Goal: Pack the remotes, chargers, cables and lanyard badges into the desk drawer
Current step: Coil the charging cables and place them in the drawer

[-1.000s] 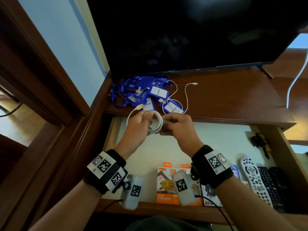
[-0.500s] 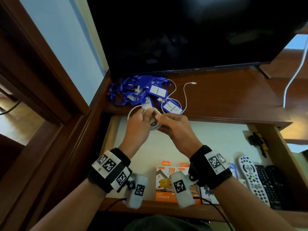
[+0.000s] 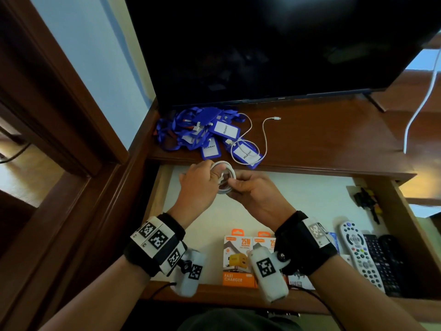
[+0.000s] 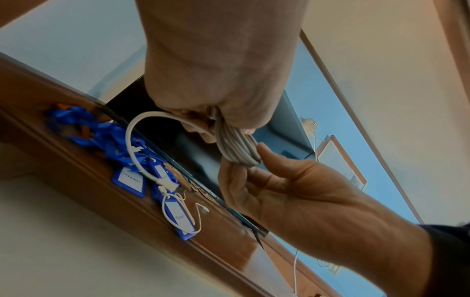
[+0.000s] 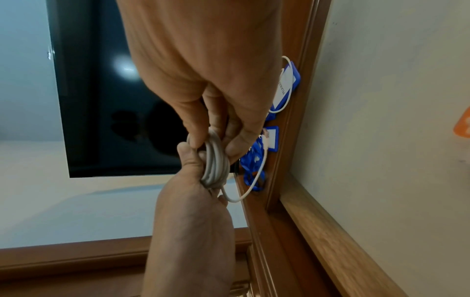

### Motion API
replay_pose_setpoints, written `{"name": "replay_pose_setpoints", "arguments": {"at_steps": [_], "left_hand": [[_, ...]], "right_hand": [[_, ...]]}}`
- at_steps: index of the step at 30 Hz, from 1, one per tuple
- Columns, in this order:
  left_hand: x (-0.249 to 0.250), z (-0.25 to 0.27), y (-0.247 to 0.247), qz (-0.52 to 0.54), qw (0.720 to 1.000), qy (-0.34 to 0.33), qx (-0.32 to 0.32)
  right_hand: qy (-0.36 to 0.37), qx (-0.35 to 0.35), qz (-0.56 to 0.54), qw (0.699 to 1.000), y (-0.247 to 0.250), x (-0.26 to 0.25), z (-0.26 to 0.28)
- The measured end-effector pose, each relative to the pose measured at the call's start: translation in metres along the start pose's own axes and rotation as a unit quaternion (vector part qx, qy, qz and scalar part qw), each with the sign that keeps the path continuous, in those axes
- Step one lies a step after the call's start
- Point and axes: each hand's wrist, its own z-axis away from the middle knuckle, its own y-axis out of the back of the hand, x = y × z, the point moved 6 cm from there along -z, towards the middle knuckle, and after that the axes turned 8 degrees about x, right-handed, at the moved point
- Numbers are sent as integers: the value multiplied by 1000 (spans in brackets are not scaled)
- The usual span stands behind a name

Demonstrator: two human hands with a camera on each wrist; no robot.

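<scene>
Both hands hold a coiled white cable (image 3: 225, 177) over the back of the open drawer (image 3: 298, 201). My left hand (image 3: 200, 180) grips one side of the coil (image 4: 237, 148); my right hand (image 3: 248, 187) pinches the other side (image 5: 214, 160). A short loose end (image 4: 137, 152) loops out of the left fist. Blue lanyard badges (image 3: 202, 132) lie heaped on the desk top, with a second white cable (image 3: 263, 137) strung across them. In the drawer lie orange charger boxes (image 3: 235, 261) at the front and a white remote (image 3: 360, 254) beside black remotes (image 3: 384, 261) at the right.
A large dark TV screen (image 3: 262, 44) stands at the back of the desk (image 3: 322, 139). Another white cord (image 3: 420, 103) hangs down at the right. Small dark items (image 3: 367, 199) sit in the drawer's back right corner. A wooden door frame (image 3: 59, 115) borders the left.
The coil has been wound tighter and the long free loop at the left has shrunk to a short end. Both hands stay close together on the coil.
</scene>
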Motion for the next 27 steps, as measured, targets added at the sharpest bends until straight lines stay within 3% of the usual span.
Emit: {"name": "replay_pose_setpoints", "arguments": {"at_steps": [4, 11, 20, 27], "left_hand": [[-2, 1, -1, 37, 999, -22, -4], [-9, -1, -4, 193, 976, 1, -98], [-1, -2, -3, 282, 949, -39, -133], [-4, -8, 2, 257, 949, -14, -182]], "right_hand": [[4, -2, 19, 1000, 3, 3, 0], [4, 0, 43, 999, 4, 3, 3], [-61, -170, -117, 976, -17, -5, 8], [-35, -129, 50, 990, -10, -10, 7]]}}
